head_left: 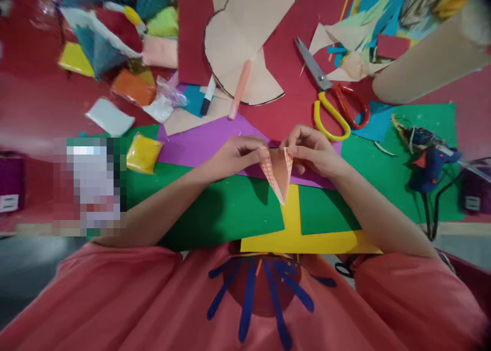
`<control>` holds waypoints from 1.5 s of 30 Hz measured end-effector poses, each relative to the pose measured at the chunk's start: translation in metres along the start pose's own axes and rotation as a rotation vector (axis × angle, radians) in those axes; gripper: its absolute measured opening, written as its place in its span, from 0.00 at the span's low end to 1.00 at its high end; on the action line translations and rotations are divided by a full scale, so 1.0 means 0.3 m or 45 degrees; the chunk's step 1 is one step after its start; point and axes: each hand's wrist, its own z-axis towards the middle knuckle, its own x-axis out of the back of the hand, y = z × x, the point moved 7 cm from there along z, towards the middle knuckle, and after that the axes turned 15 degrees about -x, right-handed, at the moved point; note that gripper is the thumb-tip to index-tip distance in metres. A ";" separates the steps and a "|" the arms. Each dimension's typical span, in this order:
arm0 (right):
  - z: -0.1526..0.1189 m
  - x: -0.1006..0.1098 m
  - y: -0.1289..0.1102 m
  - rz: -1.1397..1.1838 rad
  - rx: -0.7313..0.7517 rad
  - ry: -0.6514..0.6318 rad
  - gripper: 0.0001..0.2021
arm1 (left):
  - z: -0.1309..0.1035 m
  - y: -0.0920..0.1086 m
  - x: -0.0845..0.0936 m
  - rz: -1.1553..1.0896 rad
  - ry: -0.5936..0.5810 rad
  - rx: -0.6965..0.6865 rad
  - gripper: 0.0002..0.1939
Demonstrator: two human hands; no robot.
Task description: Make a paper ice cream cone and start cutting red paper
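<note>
The left hand [245,154] and right hand [315,151] pinch opposite edges of a red-gridded paper cone [279,174], tip towards the near side, above a green sheet [238,210]; yellow-and-red-handled scissors [323,81] lie farther right, a yellow packet [143,153] to the left

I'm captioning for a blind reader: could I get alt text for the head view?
A bare left hand and right hand pinch a folded, pointed red-checked paper over purple paper and green paper. Beyond lie scissors and a beige cutout.
</note>
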 end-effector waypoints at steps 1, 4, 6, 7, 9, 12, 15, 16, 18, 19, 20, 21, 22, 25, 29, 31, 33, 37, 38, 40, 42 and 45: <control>0.002 -0.002 0.000 0.007 -0.005 -0.012 0.11 | 0.001 0.001 0.001 0.001 -0.006 0.005 0.26; 0.007 -0.005 0.001 0.009 -0.012 -0.018 0.12 | 0.004 0.005 0.004 -0.002 -0.019 0.008 0.26; 0.008 -0.003 -0.001 -0.003 -0.007 0.002 0.12 | 0.007 0.009 0.006 -0.011 -0.022 0.000 0.25; 0.008 -0.001 -0.002 -0.016 -0.003 0.021 0.12 | 0.008 0.011 0.009 -0.017 -0.017 -0.006 0.24; 0.007 0.005 -0.005 -0.052 0.007 0.079 0.13 | 0.011 0.015 0.014 -0.029 -0.007 -0.029 0.23; 0.003 0.009 -0.009 -0.116 0.023 0.152 0.15 | 0.015 0.024 0.010 -0.029 -0.038 -0.087 0.23; 0.000 0.003 -0.008 -0.162 0.038 0.180 0.15 | 0.016 0.022 0.002 0.010 -0.071 -0.092 0.25; -0.001 0.001 -0.007 -0.176 0.041 0.192 0.15 | 0.016 0.019 -0.001 0.026 -0.074 -0.080 0.26; -0.003 -0.001 -0.001 -0.209 0.041 0.219 0.16 | 0.016 0.016 -0.007 0.059 -0.089 -0.061 0.27; -0.004 -0.003 0.002 -0.227 0.038 0.232 0.16 | 0.017 0.016 -0.011 0.079 -0.103 -0.055 0.27; -0.005 -0.005 0.005 -0.243 0.035 0.243 0.16 | 0.017 0.015 -0.015 0.099 -0.119 -0.051 0.28; -0.006 -0.008 0.007 -0.256 0.030 0.252 0.16 | 0.019 0.016 -0.020 0.116 -0.135 -0.049 0.28; -0.007 -0.011 0.010 -0.267 0.023 0.259 0.16 | 0.020 0.016 -0.024 0.131 -0.152 -0.048 0.28; -0.012 -0.022 0.012 -0.300 0.005 0.276 0.17 | 0.024 0.022 -0.033 0.154 -0.182 -0.067 0.28; -0.014 -0.029 0.015 -0.339 -0.016 0.282 0.18 | 0.025 0.026 -0.035 0.167 -0.183 -0.086 0.27; -0.014 -0.030 0.017 -0.344 -0.018 0.274 0.18 | 0.023 0.024 -0.035 0.174 -0.185 -0.089 0.28; -0.012 -0.030 0.019 -0.343 -0.016 0.265 0.18 | 0.022 0.021 -0.035 0.178 -0.189 -0.087 0.28; -0.013 -0.030 0.020 -0.345 -0.005 0.254 0.18 | 0.021 0.016 -0.036 0.188 -0.194 -0.078 0.28; -0.013 -0.030 0.019 -0.351 -0.002 0.253 0.18 | 0.021 0.015 -0.036 0.192 -0.196 -0.072 0.29; -0.015 -0.030 0.018 -0.366 0.003 0.253 0.18 | 0.021 0.012 -0.037 0.198 -0.200 -0.054 0.29; -0.016 -0.030 0.016 -0.374 0.005 0.256 0.18 | 0.019 0.009 -0.036 0.200 -0.195 -0.026 0.30; -0.015 -0.030 0.014 -0.379 0.011 0.259 0.18 | 0.015 0.002 -0.031 0.200 -0.170 0.026 0.29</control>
